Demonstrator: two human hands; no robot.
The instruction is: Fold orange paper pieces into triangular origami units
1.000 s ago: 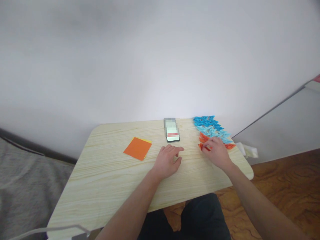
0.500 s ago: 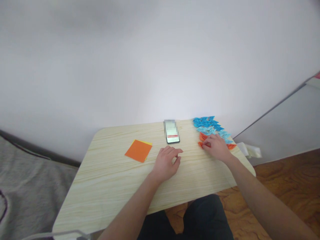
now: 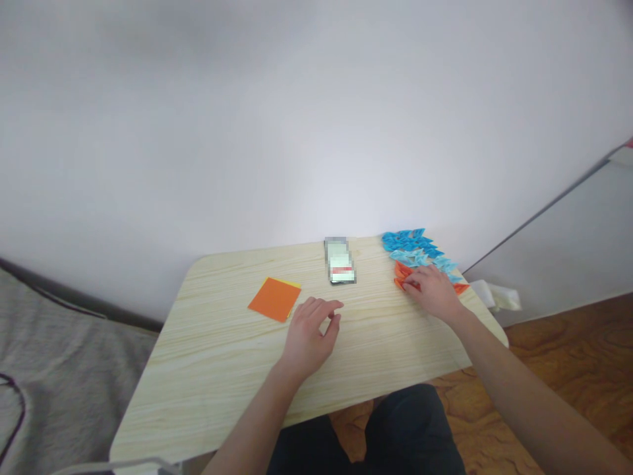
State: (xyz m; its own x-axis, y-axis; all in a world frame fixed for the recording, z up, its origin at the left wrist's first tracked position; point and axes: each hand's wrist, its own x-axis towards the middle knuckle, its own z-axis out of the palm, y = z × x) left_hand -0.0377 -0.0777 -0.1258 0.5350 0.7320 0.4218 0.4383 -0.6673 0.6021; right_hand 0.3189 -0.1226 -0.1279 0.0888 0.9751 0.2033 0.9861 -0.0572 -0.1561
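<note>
Left hand (image 3: 309, 336): had just drawn back toward the near edge and left, away from the phone and closer to the orange square sheet. Hung palm-down with thumb and forefinger apart in an open curl; held nothing visible.
Right hand (image 3: 432, 290): stayed at the orange folded paper pieces, thumb and forefinger brought close together at the nearest row. Could not tell whether pinched on a piece or just touching; contact hidden by the fingers.
Orange folded paper pieces (image 3: 402, 268): lay near the right end of the table (image 3: 376, 356), partly covered by the right hand, in front of the light-blue row. Looked to be handled by the right hand alone, with the left set farther off.
Light-blue folded paper pieces (image 3: 445, 264): sat between orange and darker blue ones (image 3: 410, 241).
Orange square sheet (image 3: 275, 299): lay flat on a yellow sheet (image 3: 293, 285), near the left hand, untouched.
Phone (image 3: 341, 264): lay screen-up between sheets and folded pieces.
</note>
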